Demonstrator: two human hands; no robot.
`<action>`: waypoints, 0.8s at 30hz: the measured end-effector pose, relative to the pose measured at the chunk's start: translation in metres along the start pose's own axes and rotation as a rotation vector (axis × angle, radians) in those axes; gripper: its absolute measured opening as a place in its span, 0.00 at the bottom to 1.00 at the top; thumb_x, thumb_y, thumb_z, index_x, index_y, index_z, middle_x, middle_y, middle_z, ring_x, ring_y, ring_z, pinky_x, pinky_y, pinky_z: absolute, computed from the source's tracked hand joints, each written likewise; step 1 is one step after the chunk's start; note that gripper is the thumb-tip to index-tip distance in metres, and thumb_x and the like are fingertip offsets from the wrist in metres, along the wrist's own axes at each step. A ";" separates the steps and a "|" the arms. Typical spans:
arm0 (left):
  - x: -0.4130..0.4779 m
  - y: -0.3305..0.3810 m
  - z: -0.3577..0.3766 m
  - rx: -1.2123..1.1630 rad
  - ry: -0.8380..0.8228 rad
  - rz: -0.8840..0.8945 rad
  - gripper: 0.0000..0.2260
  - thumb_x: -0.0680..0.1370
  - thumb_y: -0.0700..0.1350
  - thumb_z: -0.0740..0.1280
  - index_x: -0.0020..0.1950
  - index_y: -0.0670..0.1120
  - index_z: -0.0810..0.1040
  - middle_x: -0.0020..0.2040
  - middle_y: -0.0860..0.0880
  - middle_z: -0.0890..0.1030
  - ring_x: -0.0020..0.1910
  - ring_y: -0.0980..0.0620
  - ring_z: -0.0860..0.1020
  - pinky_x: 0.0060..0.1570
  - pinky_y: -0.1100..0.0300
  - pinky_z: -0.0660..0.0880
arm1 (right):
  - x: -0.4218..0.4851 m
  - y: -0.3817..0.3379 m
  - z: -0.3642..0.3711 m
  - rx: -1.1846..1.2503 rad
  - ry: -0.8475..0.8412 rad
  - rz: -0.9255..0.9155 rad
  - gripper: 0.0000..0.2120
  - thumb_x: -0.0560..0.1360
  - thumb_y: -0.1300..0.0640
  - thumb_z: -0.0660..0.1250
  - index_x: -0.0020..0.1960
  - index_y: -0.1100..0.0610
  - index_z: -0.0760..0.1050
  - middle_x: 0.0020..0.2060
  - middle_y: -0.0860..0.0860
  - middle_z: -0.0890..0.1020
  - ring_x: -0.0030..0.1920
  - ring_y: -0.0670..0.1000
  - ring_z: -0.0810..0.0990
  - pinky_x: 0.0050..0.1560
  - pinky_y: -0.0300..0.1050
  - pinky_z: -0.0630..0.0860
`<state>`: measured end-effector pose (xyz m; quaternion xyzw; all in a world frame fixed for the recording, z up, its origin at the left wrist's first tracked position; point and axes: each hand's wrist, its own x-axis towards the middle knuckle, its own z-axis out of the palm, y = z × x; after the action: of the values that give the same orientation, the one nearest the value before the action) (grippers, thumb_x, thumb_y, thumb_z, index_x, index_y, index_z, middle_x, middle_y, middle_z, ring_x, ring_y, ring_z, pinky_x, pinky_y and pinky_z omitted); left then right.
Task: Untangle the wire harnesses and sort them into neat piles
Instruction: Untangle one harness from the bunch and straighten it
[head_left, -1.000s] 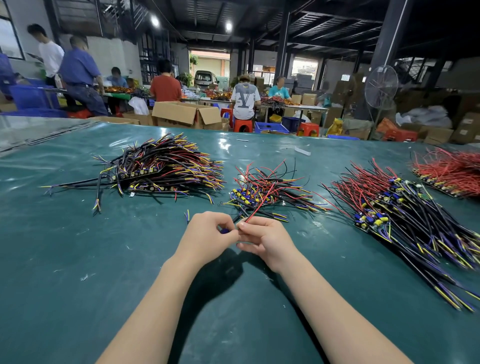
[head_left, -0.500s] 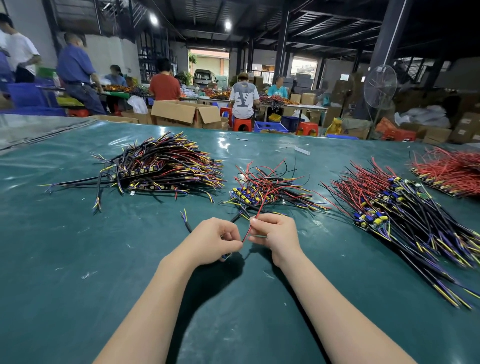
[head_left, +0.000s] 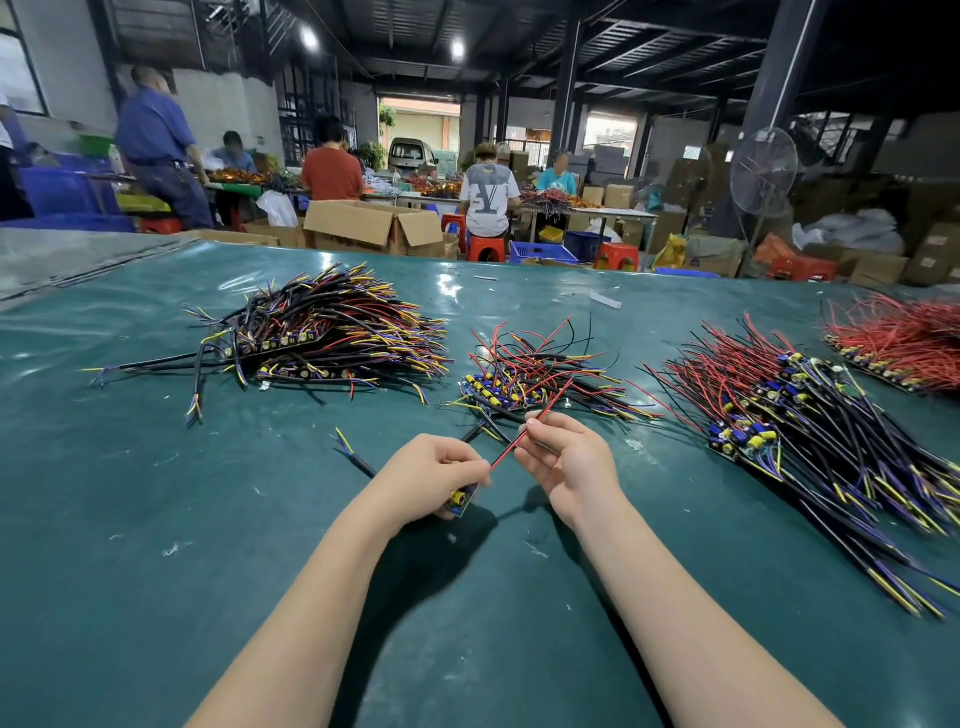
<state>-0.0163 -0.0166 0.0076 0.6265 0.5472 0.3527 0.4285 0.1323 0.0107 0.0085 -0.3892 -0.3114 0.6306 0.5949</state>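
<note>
Mostly hidden in curled left hand (head_left: 435, 475), a small board (head_left: 460, 501); red wire (head_left: 505, 451) pinched in right hand (head_left: 567, 463)

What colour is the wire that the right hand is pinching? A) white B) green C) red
C: the right hand pinches a red wire, which runs down to the little board that the left hand grips.
</note>
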 end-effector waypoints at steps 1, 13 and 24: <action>0.000 0.000 0.001 0.033 -0.007 0.002 0.11 0.76 0.42 0.66 0.34 0.48 0.79 0.29 0.52 0.75 0.29 0.56 0.71 0.27 0.68 0.72 | 0.000 0.001 0.000 -0.008 0.003 0.000 0.10 0.73 0.72 0.63 0.37 0.61 0.75 0.21 0.49 0.79 0.22 0.44 0.78 0.25 0.34 0.76; 0.000 0.001 0.000 0.201 -0.027 -0.025 0.08 0.73 0.42 0.69 0.33 0.51 0.81 0.25 0.56 0.76 0.29 0.56 0.72 0.34 0.65 0.71 | -0.002 0.003 0.002 -0.183 -0.063 -0.181 0.10 0.74 0.72 0.62 0.39 0.60 0.76 0.23 0.50 0.77 0.22 0.44 0.76 0.24 0.35 0.75; -0.002 0.003 0.000 0.265 -0.129 -0.012 0.13 0.74 0.42 0.69 0.30 0.51 0.78 0.23 0.56 0.77 0.23 0.61 0.72 0.28 0.71 0.69 | 0.001 -0.003 -0.002 -0.203 0.020 -0.302 0.12 0.73 0.73 0.64 0.37 0.58 0.75 0.25 0.49 0.77 0.24 0.43 0.77 0.20 0.33 0.70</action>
<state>-0.0154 -0.0190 0.0107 0.6957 0.5641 0.2337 0.3784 0.1360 0.0120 0.0098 -0.4023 -0.4222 0.4956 0.6436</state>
